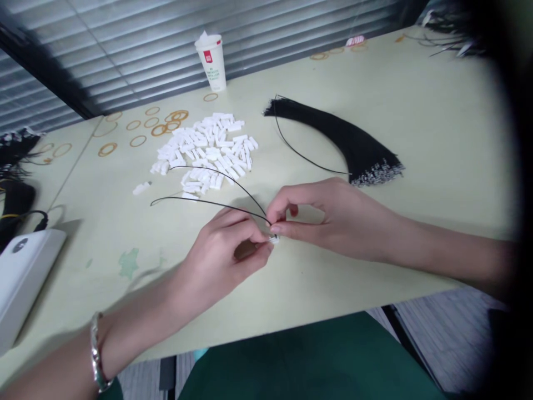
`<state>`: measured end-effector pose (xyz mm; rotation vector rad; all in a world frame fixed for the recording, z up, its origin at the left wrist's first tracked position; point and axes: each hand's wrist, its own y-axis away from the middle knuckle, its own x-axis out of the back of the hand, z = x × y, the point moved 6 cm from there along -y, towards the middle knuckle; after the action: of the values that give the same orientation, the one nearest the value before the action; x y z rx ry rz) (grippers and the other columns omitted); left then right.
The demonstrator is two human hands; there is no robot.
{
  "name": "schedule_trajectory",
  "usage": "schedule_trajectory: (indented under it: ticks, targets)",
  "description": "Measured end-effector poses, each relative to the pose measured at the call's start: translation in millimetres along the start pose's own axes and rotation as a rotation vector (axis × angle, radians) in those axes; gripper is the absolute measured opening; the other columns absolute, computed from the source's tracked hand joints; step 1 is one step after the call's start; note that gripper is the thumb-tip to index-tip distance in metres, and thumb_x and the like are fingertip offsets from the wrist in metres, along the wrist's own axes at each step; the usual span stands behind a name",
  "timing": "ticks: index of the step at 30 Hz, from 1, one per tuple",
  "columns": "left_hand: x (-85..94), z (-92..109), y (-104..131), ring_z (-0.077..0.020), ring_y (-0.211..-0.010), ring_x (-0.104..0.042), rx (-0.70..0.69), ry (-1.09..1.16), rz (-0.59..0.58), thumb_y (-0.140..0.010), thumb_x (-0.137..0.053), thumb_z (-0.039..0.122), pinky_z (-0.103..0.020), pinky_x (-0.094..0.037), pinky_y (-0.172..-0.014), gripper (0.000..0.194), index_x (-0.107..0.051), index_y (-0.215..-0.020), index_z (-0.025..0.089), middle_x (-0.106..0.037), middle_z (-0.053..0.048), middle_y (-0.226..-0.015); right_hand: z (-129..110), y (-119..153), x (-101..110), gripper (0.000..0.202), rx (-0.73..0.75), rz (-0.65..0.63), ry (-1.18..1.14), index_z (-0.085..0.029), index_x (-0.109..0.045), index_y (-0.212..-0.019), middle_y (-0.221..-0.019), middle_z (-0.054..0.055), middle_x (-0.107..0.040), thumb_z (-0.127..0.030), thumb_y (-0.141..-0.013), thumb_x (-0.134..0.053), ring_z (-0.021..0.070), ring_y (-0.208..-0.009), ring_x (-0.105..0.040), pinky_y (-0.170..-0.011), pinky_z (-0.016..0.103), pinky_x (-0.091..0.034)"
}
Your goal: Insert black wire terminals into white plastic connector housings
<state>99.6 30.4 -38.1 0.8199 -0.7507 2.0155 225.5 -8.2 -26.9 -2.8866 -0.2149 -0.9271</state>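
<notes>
Between thumb and index finger, my left hand (227, 247) pinches a small white plastic connector (273, 239), mostly covered by the fingertips. My right hand (328, 219) pinches thin black wire (216, 203) right at the connector. Two wire lengths run out from there to the upper left, their far ends above the table near the pile. Whether the wire sits inside the connector is hidden by my fingers. Beyond my hands lies a heap of white connectors (212, 147). A thick bundle of black wires (333, 130) with metal-tipped ends rests behind my right hand.
A paper cup (213, 64) stands at the back by the blinds (166, 50). Rubber bands (175, 118) are scattered at the back left. A white box with a cable (31, 272) sits at the left edge. More dark wires (453, 30) lie at the far right.
</notes>
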Motion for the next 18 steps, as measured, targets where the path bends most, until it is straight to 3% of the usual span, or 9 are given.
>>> schedule_trajectory:
  ticks: [10,18]
  targets:
    - [-1.3,0.2,-0.2,-0.0143,-0.074,-0.055,-0.016,0.009,0.005,-0.078,-0.061,0.014,-0.027,-0.047,-0.065,0.004,-0.064,-0.075,0.015,-0.061,-0.003,-0.075,-2.6,1.7,-1.3,0.007,0.099,0.063,0.054,-0.019,-0.061,-0.079,-0.076,-0.005,-0.063,-0.023,-0.082,-0.056,0.0069,-0.071,-0.056,-0.063,0.018,-0.040]
    - [-1.5,-0.8,-0.7,-0.0136,-0.075,-0.055,0.005,0.001,0.000,-0.078,-0.061,0.015,-0.026,-0.047,-0.065,0.003,-0.063,-0.076,0.016,-0.061,-0.003,-0.078,-1.6,0.6,-1.4,0.009,0.036,0.027,0.014,-0.019,-0.061,-0.078,-0.075,-0.004,-0.063,-0.025,-0.082,-0.056,0.0077,-0.069,-0.055,-0.062,0.019,-0.040]
